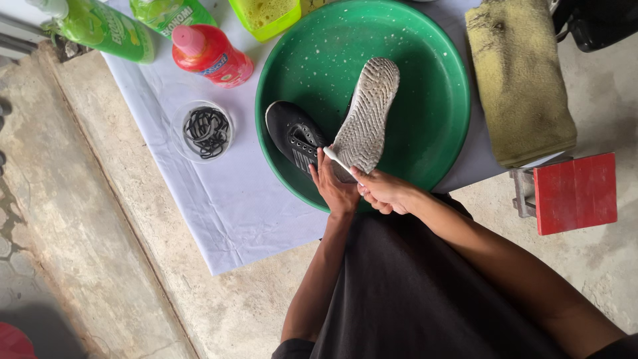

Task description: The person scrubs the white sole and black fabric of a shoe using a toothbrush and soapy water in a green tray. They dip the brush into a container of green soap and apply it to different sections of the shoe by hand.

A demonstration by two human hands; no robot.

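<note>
Scrubbing seems to be under way rather than finished: the left hand [335, 189] has its fingers closed on the heel of a shoe [364, 116] turned sole-up over the near side of a green basin [438, 86], while the right hand [384, 191] grips a white brush handle [337, 159] laid against that heel. Its pale grey sole looks speckled and grimy. A second black shoe [292, 133] lies just left, laces removed into a clear bowl [206, 131].
</note>
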